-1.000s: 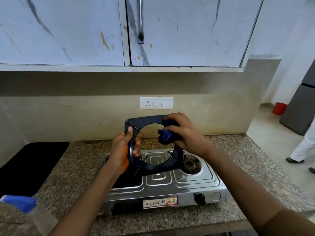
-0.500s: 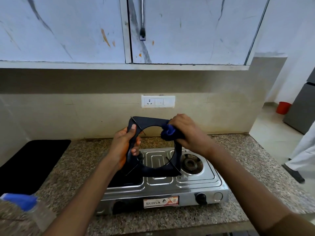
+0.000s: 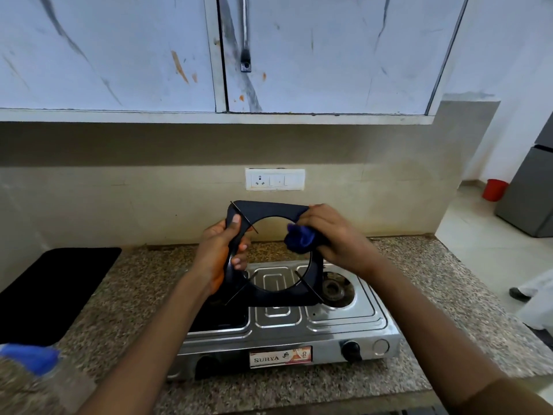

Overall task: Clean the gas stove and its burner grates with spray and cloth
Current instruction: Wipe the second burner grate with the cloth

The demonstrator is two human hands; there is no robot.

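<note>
My right hand (image 3: 335, 235) had slid the bunched blue cloth (image 3: 300, 238), pinched in its fingers, a little along the burner grate (image 3: 269, 295), which my left hand (image 3: 223, 253) gripped tilted above the stove (image 3: 329, 324). The wiping seemed, I think, only partway round the frame.

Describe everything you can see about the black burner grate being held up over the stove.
The burner grate is a flat, squarish black frame, seemingly coated metal, with rounded corners, a large round opening and thin prongs pointing inward from the corners. It is held nearly upright above the gas stove, lower edge close to the stove top. The left hand grips its left side; the right hand presses a bunched blue cloth against its right side.
</note>
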